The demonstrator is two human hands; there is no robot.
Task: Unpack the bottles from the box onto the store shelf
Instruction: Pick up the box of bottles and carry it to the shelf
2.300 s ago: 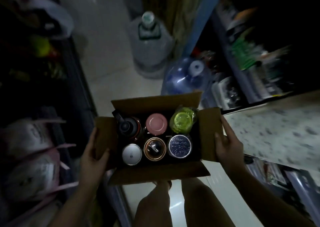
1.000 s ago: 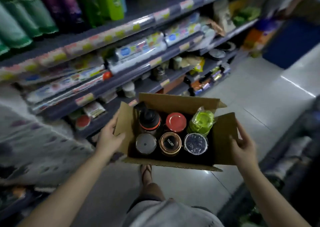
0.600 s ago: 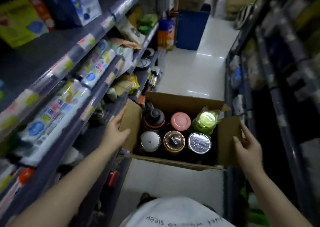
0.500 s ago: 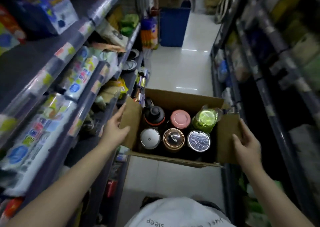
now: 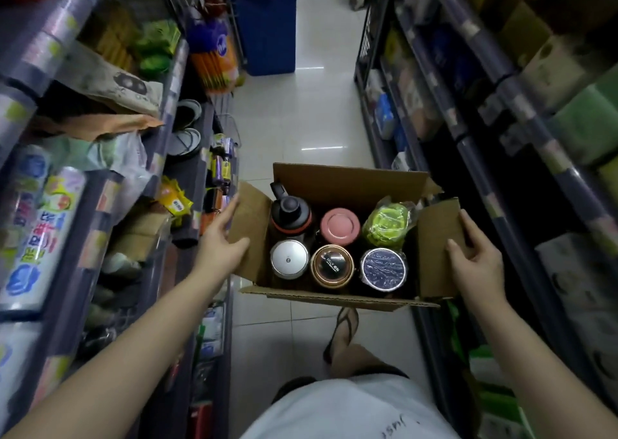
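Note:
I carry an open cardboard box in front of me, above the aisle floor. My left hand grips its left flap and my right hand grips its right flap. Inside stand several bottles seen from above: a black one with a red ring, a pink-lidded one, a green one wrapped in plastic, a white-lidded one, a copper-rimmed one and a dark purple-lidded one.
Store shelves packed with goods line the left of the narrow aisle, and darker shelves line the right. A blue bin stands at the far end of the tiled floor. My sandalled foot shows below the box.
The view has swung from the left shelves to look straight down the aisle. The box stays held in both hands, with all its bottles inside.

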